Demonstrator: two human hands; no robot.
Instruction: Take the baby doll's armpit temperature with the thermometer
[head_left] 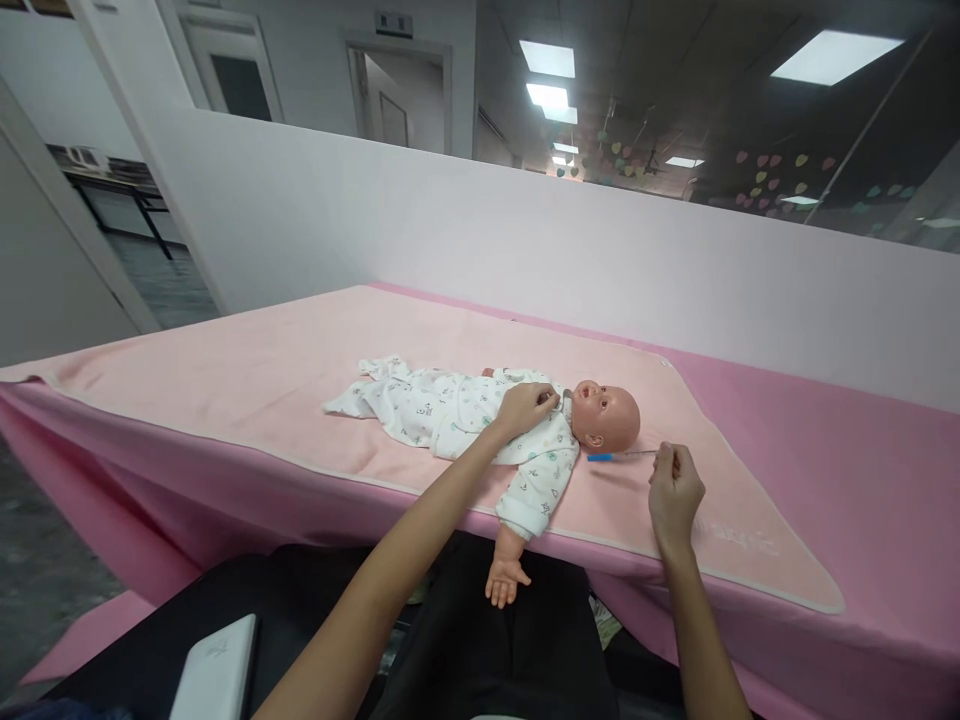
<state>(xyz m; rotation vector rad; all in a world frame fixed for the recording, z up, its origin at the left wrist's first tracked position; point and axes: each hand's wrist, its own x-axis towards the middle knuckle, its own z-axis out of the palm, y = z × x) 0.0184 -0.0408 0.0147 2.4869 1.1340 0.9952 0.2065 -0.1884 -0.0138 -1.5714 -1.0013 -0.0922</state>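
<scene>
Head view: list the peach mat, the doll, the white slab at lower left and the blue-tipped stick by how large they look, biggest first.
1. Peach mat
2. Doll
3. White slab, cut off by the frame edge
4. Blue-tipped stick, thin and plainly smallest

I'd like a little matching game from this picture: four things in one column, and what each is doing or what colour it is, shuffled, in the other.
1. Left hand
2. Mat
3. Right hand
4. Doll

A. Pinching a thin stick with a blue end
B. Lying down
C. On the doll's chest
D. Pale peach

Pairs: 1-C, 2-D, 3-A, 4-B
</scene>
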